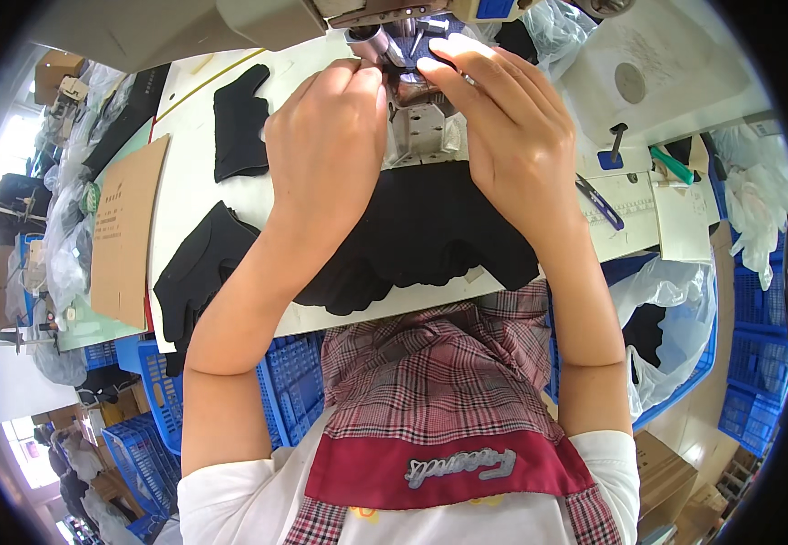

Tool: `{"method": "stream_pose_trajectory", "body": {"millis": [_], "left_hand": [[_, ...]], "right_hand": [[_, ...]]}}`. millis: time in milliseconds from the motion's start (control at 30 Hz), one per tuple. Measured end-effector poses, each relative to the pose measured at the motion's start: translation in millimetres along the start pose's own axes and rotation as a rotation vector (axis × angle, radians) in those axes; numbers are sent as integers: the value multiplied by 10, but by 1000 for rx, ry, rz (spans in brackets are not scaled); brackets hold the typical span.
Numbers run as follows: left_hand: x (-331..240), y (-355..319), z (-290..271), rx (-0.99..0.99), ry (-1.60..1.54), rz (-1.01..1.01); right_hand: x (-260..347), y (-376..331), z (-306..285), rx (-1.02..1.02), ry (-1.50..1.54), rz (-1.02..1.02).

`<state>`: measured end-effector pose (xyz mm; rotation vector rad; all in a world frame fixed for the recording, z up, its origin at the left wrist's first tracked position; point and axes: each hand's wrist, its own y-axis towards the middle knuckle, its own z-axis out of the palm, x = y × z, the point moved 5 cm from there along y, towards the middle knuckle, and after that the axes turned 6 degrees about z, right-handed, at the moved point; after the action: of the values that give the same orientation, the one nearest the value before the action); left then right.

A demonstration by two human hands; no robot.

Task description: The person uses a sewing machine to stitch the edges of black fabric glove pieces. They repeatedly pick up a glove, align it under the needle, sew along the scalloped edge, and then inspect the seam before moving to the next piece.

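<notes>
My left hand (329, 150) is at the left of the sewing machine's (421, 127) working head, its fingers curled together; what they pinch is hidden. My right hand (523, 136) reaches in from the other side, its fingertips bent onto a piece of dark fabric (418, 51) under the head, beside the needle area. Most of that fabric is hidden by machine parts and fingers. Below my wrists, a stack of black cloth pieces (412, 232) hangs over the table's front edge. More black cloth (201, 259) lies by my left forearm, and a sock-shaped black piece (241, 123) lies farther off.
On the right of the white table (312, 313) lie snips (599, 202) with a blue handle and a green-handled tool (672, 165). A cardboard sheet (126, 236) stands at the left. Blue crates (292, 381) are below, one lined with a clear plastic bag (675, 309).
</notes>
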<state>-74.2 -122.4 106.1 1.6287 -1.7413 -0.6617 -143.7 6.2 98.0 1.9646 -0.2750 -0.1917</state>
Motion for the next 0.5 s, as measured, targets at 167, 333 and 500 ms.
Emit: {"method": "stream_pose_trajectory", "body": {"millis": [167, 333, 500], "left_hand": [[41, 24, 26, 20, 6, -31], [82, 21, 54, 0, -9, -40], [162, -99, -6, -90, -81, -83]], "right_hand": [[-37, 17, 59, -10, 21, 12], [-51, 15, 67, -9, 30, 14], [-41, 19, 76, -10, 47, 19]]}}
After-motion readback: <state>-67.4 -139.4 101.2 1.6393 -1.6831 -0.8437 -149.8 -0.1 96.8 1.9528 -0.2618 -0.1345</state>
